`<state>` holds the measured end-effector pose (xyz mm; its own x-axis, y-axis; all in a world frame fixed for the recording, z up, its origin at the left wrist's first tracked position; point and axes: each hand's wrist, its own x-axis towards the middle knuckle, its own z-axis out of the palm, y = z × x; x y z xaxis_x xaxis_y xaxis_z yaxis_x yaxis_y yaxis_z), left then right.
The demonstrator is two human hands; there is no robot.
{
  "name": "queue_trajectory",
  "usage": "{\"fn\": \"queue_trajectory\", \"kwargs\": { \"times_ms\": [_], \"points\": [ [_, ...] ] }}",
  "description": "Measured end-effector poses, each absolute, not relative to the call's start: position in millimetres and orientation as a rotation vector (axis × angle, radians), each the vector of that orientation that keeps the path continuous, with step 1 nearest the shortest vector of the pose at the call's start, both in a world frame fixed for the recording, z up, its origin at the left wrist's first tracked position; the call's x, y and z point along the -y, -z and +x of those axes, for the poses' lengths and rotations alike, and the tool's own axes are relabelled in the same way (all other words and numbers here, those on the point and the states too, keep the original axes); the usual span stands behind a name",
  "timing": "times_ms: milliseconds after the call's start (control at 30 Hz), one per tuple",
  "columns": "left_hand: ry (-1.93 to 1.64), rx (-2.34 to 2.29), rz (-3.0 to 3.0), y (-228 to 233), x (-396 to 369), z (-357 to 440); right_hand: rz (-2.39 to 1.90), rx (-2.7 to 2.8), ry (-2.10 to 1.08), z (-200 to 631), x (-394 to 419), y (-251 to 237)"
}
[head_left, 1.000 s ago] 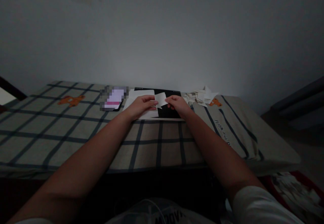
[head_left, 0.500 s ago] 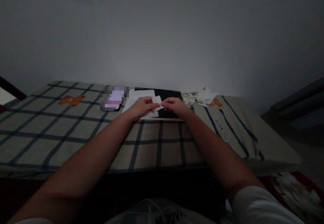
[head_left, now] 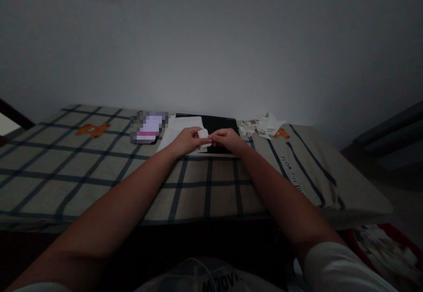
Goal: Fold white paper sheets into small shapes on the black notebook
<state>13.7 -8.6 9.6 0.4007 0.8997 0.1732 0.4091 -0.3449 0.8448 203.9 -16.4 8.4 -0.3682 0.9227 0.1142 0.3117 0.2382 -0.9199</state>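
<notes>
Between my hands is a small folded piece of white paper (head_left: pixel 203 133). My left hand (head_left: pixel 187 142) is closed on it, with the thumb along its lower side. The fingertips of my right hand (head_left: pixel 228 140) are pinched together at the paper's right edge, touching or almost touching the left thumb. Whether the right fingers grip the paper's corner is too small to make out fully. Under both hands lies a black board (head_left: pixel 220 127) with small holes along its far edge. White paper sheets (head_left: pixel 178 127) cover its left part and are partly hidden by my left hand.
A phone (head_left: pixel 148 127) with a lit, blurred screen lies to the left. Right of the board is a heap of folded white papers (head_left: pixel 264 125). The checked cloth (head_left: pixel 158 195) covers the table, which meets a wall. A red container (head_left: pixel 386 252) stands low at the right.
The folded paper has tilted and sits slightly lower and further left. My left thumb now reaches further right, and my hands have come closer together.
</notes>
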Motion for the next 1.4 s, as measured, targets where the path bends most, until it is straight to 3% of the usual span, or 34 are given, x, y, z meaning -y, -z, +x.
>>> {"fn": "queue_trajectory", "kwargs": {
  "times_ms": [400,1000,1400],
  "points": [
    [-0.991,-1.048,1.626,-12.7,7.2,14.2,-1.149,1.808,-0.917,206.1,14.1,-6.8],
    [-0.968,-1.168,1.625,-11.5,6.9,13.8,-1.092,1.92,-0.854,205.7,11.8,-3.2],
    [-1.147,-1.05,1.493,-8.9,2.2,12.7,-1.066,1.906,-0.821,206.0,8.6,-1.3]
  ]
}}
